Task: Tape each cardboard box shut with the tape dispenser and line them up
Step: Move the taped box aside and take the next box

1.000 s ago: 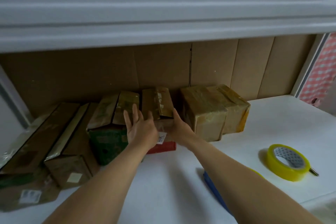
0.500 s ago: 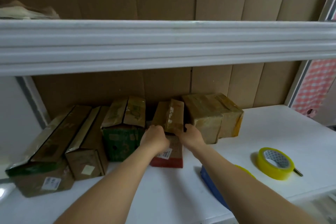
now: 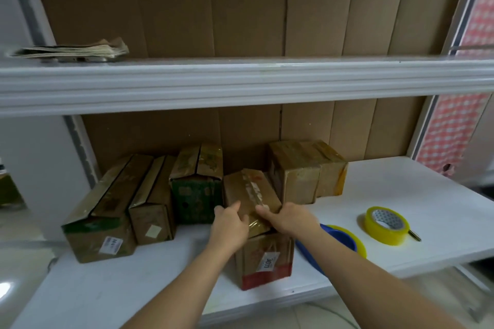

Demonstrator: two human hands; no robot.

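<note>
Both hands gripping taped box (image 3: 254,203) at near top edge, box sitting on white shelf (image 3: 387,181) btwn green box (image 3: 196,195) & brown box (image 3: 296,171). Left hand (image 3: 230,226) fingers curling over left side, right hand (image 3: 287,218) pinching right w/ thumb on top. Yellow tape roll (image 3: 386,224) lying well apart, right.

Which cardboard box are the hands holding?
The red-bottomed box with the white label, standing forward of the row. Both hands, left and right, grip its top; the other boxes are untouched.
</note>
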